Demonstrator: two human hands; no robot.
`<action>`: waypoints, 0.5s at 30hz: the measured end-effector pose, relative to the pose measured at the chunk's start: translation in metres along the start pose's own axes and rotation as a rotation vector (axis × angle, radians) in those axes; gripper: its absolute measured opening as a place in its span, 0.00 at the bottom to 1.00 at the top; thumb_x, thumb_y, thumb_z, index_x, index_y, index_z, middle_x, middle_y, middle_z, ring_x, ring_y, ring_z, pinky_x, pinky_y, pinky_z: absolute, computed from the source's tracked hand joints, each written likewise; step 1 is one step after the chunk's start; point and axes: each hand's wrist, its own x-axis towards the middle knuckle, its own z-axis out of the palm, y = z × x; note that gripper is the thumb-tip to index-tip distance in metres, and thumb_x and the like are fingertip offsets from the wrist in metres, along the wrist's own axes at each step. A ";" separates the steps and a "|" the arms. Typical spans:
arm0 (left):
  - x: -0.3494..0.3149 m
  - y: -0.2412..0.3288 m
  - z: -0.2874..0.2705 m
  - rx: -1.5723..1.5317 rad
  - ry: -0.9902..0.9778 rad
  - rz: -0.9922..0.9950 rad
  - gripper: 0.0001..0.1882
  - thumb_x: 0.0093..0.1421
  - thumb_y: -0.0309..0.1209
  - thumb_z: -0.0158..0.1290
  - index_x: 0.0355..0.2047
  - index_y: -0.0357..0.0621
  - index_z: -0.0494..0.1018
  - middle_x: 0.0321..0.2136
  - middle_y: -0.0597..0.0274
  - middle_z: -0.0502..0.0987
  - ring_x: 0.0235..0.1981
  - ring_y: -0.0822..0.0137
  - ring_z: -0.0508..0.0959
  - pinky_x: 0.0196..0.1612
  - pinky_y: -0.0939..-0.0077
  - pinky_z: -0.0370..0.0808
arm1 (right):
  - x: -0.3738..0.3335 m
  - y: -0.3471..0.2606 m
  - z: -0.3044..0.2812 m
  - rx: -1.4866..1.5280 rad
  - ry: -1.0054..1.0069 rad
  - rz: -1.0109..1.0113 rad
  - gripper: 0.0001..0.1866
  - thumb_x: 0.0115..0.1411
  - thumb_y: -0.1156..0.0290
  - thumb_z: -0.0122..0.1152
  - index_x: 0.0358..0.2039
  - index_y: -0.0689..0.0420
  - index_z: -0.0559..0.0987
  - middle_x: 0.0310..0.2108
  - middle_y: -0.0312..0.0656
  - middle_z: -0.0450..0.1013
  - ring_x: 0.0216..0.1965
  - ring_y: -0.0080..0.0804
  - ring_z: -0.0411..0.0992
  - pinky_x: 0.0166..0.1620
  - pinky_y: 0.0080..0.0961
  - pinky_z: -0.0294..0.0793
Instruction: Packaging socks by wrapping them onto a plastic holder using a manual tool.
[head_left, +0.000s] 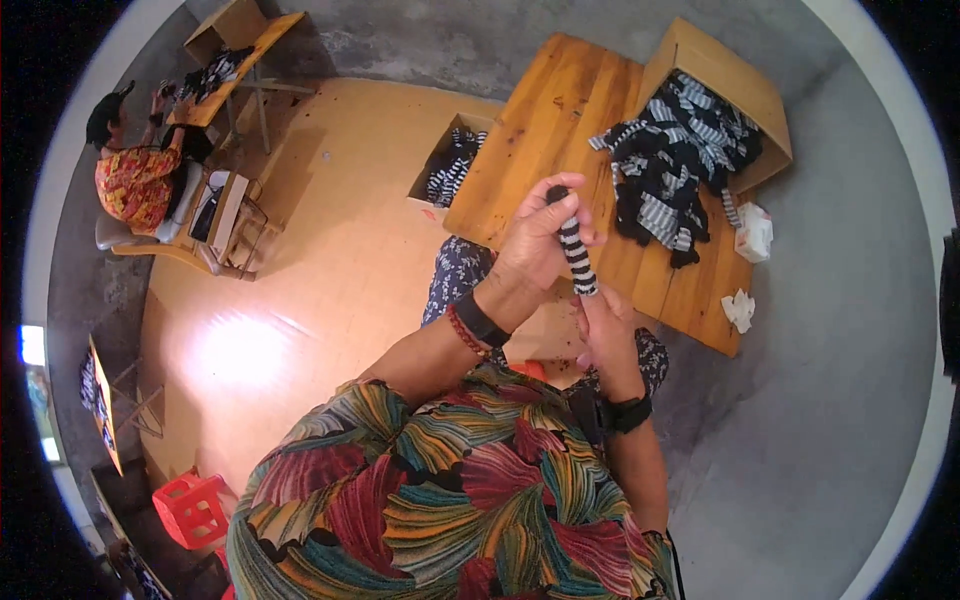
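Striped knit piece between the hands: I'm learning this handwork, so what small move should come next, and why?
Probably a gentle pull by the left hand on the striped knit piece, with the right hand steadying it: the left thumb and fingers grip its dark upper end, and the right hand is at its lower end.

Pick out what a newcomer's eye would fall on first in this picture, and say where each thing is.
Probably the black-and-white striped knitted tube near the centre, pinched by the left hand, with the right hand at its lower end. Next, the heap of black and grey striped knitwear spilling from a cardboard box onto the wooden table, upper right. The multicoloured patterned shirt fills the lower middle.
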 end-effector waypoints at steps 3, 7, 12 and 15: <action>0.003 0.005 -0.003 -0.089 -0.030 -0.057 0.16 0.56 0.35 0.46 0.44 0.45 0.63 0.21 0.64 0.66 0.20 0.71 0.67 0.31 0.68 0.71 | -0.009 0.008 -0.005 -0.168 0.064 -0.074 0.15 0.57 0.65 0.47 0.20 0.62 0.69 0.14 0.29 0.57 0.18 0.14 0.55 0.21 0.16 0.55; 0.000 0.004 -0.003 -0.119 -0.061 -0.097 0.17 0.56 0.35 0.47 0.44 0.43 0.62 0.17 0.67 0.64 0.14 0.75 0.63 0.22 0.76 0.68 | -0.016 0.009 -0.009 -0.181 0.063 -0.105 0.15 0.57 0.65 0.47 0.20 0.63 0.68 0.16 0.31 0.59 0.22 0.16 0.57 0.25 0.18 0.59; -0.003 0.000 0.006 0.052 -0.123 -0.149 0.25 0.48 0.23 0.52 0.48 0.41 0.60 0.08 0.71 0.58 0.06 0.77 0.56 0.13 0.79 0.64 | -0.010 0.004 -0.017 -0.242 0.003 -0.138 0.16 0.58 0.63 0.47 0.20 0.63 0.68 0.16 0.30 0.60 0.21 0.16 0.57 0.25 0.18 0.59; -0.004 -0.003 0.008 0.126 -0.117 -0.108 0.25 0.47 0.23 0.52 0.47 0.40 0.60 0.09 0.71 0.58 0.06 0.78 0.56 0.13 0.81 0.64 | -0.008 0.003 -0.009 -0.174 0.001 -0.105 0.16 0.58 0.63 0.47 0.20 0.61 0.69 0.16 0.30 0.61 0.21 0.16 0.58 0.25 0.17 0.59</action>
